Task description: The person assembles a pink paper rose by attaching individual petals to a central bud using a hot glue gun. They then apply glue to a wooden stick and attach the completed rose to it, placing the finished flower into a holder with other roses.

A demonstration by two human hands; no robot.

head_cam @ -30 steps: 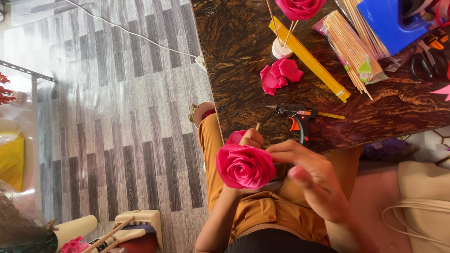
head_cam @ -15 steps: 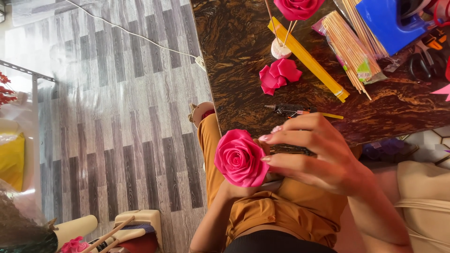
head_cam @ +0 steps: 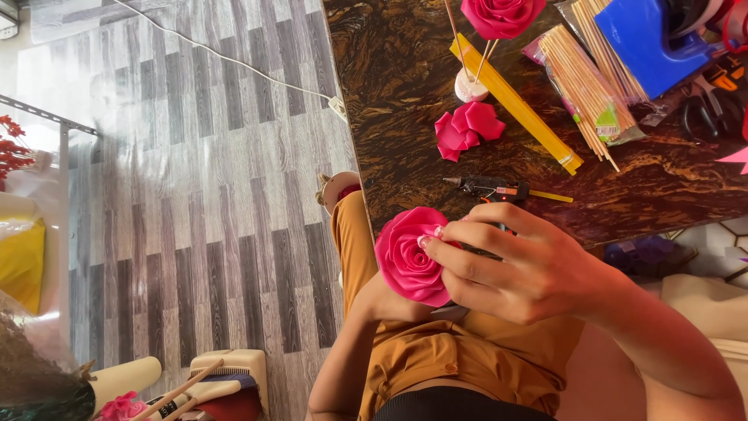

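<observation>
Since a moment ago, my right hand [head_cam: 530, 269] has slid over the rose [head_cam: 411, 253], its fingertips [head_cam: 430, 238] now pressing an outer petal. Left hand [head_cam: 382, 300] grips the rose from below, mostly hidden, over my lap just off the table [head_cam: 389, 93]. The bloom looks nearly full, tightly spiralled. Loose petals [head_cam: 466, 129] lie by the glue gun [head_cam: 489, 187], so I judge some layers remain. One finished rose [head_cam: 499, 14] stands on its stick.

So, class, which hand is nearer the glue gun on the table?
Right. The right hand is just beside the glue gun, fingers on the pink rose; the left hand is farther off, mostly hidden under that rose.
</observation>
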